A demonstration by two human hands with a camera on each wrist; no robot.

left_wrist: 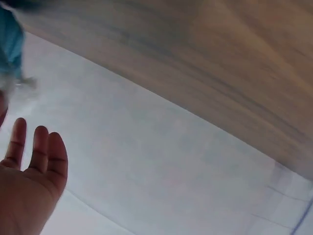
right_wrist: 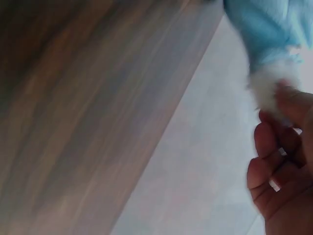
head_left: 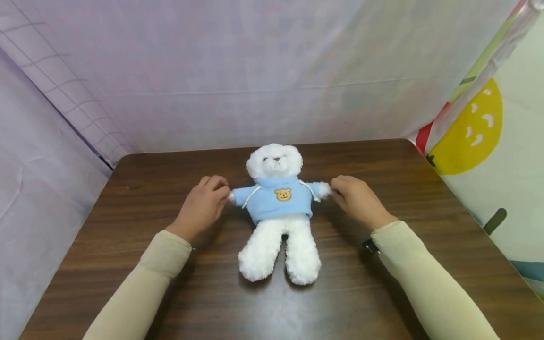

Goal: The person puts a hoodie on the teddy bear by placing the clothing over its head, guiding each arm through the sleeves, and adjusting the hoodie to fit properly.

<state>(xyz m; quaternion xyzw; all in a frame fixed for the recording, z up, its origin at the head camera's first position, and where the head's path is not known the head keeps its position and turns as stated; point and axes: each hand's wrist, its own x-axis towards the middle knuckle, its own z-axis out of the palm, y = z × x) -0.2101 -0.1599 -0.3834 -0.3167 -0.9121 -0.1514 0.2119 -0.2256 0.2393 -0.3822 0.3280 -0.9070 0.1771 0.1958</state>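
Observation:
A white plush teddy bear [head_left: 280, 203] in a light blue hooded sweater with a bear-face patch faces up on the brown wooden table, legs toward me and arms spread. At the bear's paw on the left side, my left hand [head_left: 203, 203] pinches the tip with thumb and forefinger, partly cut off in the left wrist view; its other fingers [left_wrist: 41, 149] are spread loosely. The opposite paw [right_wrist: 274, 85] is held between the thumb and forefinger of my right hand [head_left: 359, 198], whose remaining fingers curl below it.
The dark wood table [head_left: 140, 189] has a pale cloth [head_left: 263, 71] hanging along its far edge. More light fabric [head_left: 29, 189] hangs at the left, and a white sheet with a yellow fruit print [head_left: 471, 132] at the right. A dark band [head_left: 371, 246] shows at my right wrist.

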